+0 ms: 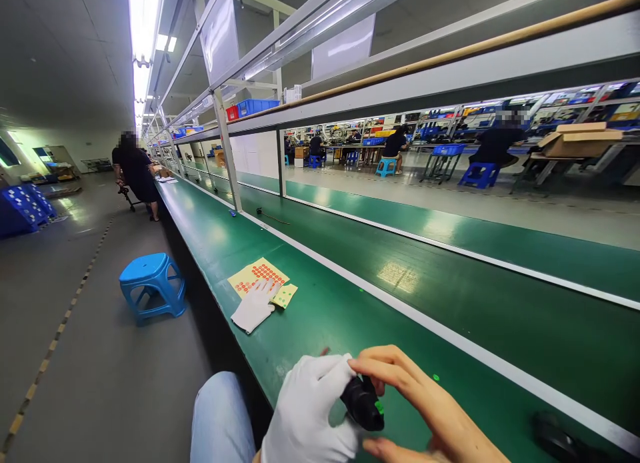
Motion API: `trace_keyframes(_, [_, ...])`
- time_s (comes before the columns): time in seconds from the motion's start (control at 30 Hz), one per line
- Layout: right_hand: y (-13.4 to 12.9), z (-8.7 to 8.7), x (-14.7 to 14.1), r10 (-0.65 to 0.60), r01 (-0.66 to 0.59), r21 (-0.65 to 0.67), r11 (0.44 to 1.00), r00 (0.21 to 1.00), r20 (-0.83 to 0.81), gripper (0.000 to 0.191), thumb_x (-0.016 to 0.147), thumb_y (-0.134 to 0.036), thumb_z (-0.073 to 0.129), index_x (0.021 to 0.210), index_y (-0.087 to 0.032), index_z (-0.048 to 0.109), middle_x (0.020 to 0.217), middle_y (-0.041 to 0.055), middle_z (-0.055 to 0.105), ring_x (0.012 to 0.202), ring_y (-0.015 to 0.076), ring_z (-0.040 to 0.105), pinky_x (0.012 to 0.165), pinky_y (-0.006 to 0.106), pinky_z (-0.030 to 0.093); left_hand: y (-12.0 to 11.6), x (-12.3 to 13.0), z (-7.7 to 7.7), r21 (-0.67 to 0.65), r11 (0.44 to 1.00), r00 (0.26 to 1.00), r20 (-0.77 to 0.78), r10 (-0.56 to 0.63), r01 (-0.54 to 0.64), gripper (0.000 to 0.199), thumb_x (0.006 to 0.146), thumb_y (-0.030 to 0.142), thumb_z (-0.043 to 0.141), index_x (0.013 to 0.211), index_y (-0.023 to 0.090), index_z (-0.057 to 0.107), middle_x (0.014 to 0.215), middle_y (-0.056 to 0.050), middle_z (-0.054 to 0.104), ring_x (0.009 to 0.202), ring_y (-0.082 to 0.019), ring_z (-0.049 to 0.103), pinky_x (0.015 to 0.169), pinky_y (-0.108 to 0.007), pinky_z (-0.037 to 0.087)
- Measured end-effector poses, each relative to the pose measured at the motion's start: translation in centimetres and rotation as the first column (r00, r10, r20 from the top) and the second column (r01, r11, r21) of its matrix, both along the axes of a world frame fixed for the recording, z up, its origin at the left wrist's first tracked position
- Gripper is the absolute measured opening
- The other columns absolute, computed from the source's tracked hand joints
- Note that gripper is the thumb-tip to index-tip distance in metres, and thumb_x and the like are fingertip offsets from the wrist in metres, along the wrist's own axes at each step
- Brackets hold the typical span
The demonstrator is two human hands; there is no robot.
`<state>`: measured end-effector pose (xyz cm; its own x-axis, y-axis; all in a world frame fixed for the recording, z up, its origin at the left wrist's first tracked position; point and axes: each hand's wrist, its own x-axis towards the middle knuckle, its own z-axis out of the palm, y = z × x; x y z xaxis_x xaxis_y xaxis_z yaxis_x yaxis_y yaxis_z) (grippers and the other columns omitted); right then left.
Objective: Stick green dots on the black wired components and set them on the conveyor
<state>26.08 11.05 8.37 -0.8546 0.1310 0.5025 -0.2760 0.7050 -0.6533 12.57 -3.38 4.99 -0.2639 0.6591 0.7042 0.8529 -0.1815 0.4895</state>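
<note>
My left hand point(313, 410), in a white glove, is wrapped round a black object point(364, 404) with a bright green spot near its end. My bare right hand point(425, 403) is at the object's other side, index finger reaching over its top and thumb below, with fingers apart; whether its fingertips touch the object is unclear. Further up the green bench point(310, 316) lie an empty white glove point(254, 308), a sheet of red round stickers point(267, 271) and a small yellow piece with green dots point(285, 296).
A dark object point(555, 436) lies at the lower right of the bench. Metal posts point(227, 153) hold a shelf above. On the left are a blue stool point(153, 283) and a standing person point(134, 170). Other people sit in the background.
</note>
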Motion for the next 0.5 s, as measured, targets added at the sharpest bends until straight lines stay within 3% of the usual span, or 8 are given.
trace_keyframes(0.07, [0.2, -0.6, -0.2, -0.002, 0.004, -0.091, 0.996, 1.000, 0.022, 0.053, 0.079, -0.007, 0.069, 0.123, -0.036, 0.059, 0.107, -0.0005, 0.066, 0.093, 0.0136, 0.068, 0.082, 0.018, 0.056, 0.0, 0.1, -0.4, 0.081, 0.994, 0.993, -0.082, 0.083, -0.076, 0.052, 0.083, 0.017, 0.067, 0.132, 0.025, 0.052, 0.105, -0.004, 0.075, 0.090, -0.016, 0.072, 0.083, -0.025, 0.056])
trace_keyframes(0.17, [1.2, -1.7, -0.3, 0.065, -0.021, -0.350, 0.937, 0.991, 0.115, 0.030, 0.087, -0.028, 0.066, 0.117, -0.029, 0.060, 0.104, 0.0030, 0.065, 0.093, 0.0185, 0.068, 0.081, 0.025, 0.057, -0.2, 0.3, -1.4, 0.176, 0.956, 0.959, -0.116, 0.259, -0.236, 0.048, 0.089, 0.040, 0.069, 0.130, 0.023, 0.053, 0.103, -0.007, 0.075, 0.088, -0.018, 0.071, 0.080, -0.025, 0.056])
trace_keyframes(0.23, [1.8, -2.3, -0.2, 0.146, -0.045, -0.480, 0.876, 0.974, 0.175, 0.036, 0.091, -0.049, 0.063, 0.120, -0.027, 0.058, 0.108, 0.0059, 0.062, 0.097, 0.0224, 0.067, 0.084, 0.030, 0.056, -0.3, 0.5, -2.0, 0.185, 0.943, 0.943, -0.132, 0.304, -0.278, 0.058, 0.087, 0.052, 0.070, 0.135, 0.024, 0.052, 0.106, -0.009, 0.075, 0.090, -0.020, 0.071, 0.081, -0.028, 0.055])
trace_keyframes(0.33, [2.2, -2.7, -0.3, 0.194, -0.047, -0.544, 0.838, 0.957, 0.217, 0.051, 0.085, -0.066, 0.066, 0.115, -0.026, 0.058, 0.105, 0.0058, 0.059, 0.096, 0.0236, 0.064, 0.083, 0.032, 0.054, -0.4, 1.0, -2.1, 0.129, 0.968, 0.967, -0.106, 0.231, -0.217, 0.063, 0.085, 0.044, 0.074, 0.141, 0.027, 0.051, 0.105, -0.007, 0.076, 0.086, -0.020, 0.070, 0.077, -0.029, 0.053])
trace_keyframes(0.4, [1.9, -2.9, -0.5, 0.180, -0.021, -0.586, 0.810, 0.960, 0.215, 0.057, 0.079, -0.073, 0.068, 0.106, -0.024, 0.060, 0.097, 0.0044, 0.057, 0.088, 0.0217, 0.061, 0.076, 0.030, 0.053, -0.4, 1.4, -1.6, 0.003, 0.984, 0.978, 0.104, 0.179, -0.180, 0.051, 0.081, 0.038, 0.078, 0.130, 0.029, 0.064, 0.096, -0.005, 0.075, 0.082, -0.020, 0.068, 0.076, -0.029, 0.051])
trace_keyframes(0.43, [1.7, -2.9, -0.7, 0.176, -0.017, -0.621, 0.784, 0.964, 0.197, 0.060, 0.076, -0.077, 0.068, 0.100, -0.023, 0.060, 0.091, 0.0033, 0.056, 0.081, 0.0197, 0.059, 0.072, 0.028, 0.052, -0.3, 1.6, -1.4, -0.095, 0.986, 0.940, 0.301, 0.158, -0.135, 0.040, 0.080, 0.038, 0.078, 0.118, 0.027, 0.071, 0.092, -0.005, 0.074, 0.080, -0.020, 0.067, 0.075, -0.029, 0.050])
trace_keyframes(0.47, [1.5, -3.0, -0.9, 0.179, -0.021, -0.663, 0.748, 0.969, 0.171, 0.061, 0.076, -0.080, 0.066, 0.096, -0.022, 0.061, 0.086, 0.0021, 0.054, 0.074, 0.0173, 0.056, 0.067, 0.027, 0.050, -0.1, 1.9, -1.2, -0.192, 0.981, 0.834, 0.535, 0.135, -0.036, 0.032, 0.079, 0.044, 0.077, 0.105, 0.024, 0.075, 0.086, -0.005, 0.073, 0.076, -0.020, 0.066, 0.072, -0.029, 0.050])
trace_keyframes(0.5, [1.3, -3.1, -1.1, 0.179, -0.028, -0.706, 0.707, 0.974, 0.141, 0.062, 0.078, -0.081, 0.063, 0.094, -0.021, 0.061, 0.082, 0.0012, 0.052, 0.068, 0.0151, 0.053, 0.063, 0.025, 0.049, 0.2, 2.1, -1.1, -0.225, 0.967, 0.653, 0.751, 0.095, 0.118, 0.037, 0.079, 0.053, 0.075, 0.096, 0.020, 0.075, 0.081, -0.006, 0.072, 0.070, -0.019, 0.065, 0.066, -0.029, 0.049])
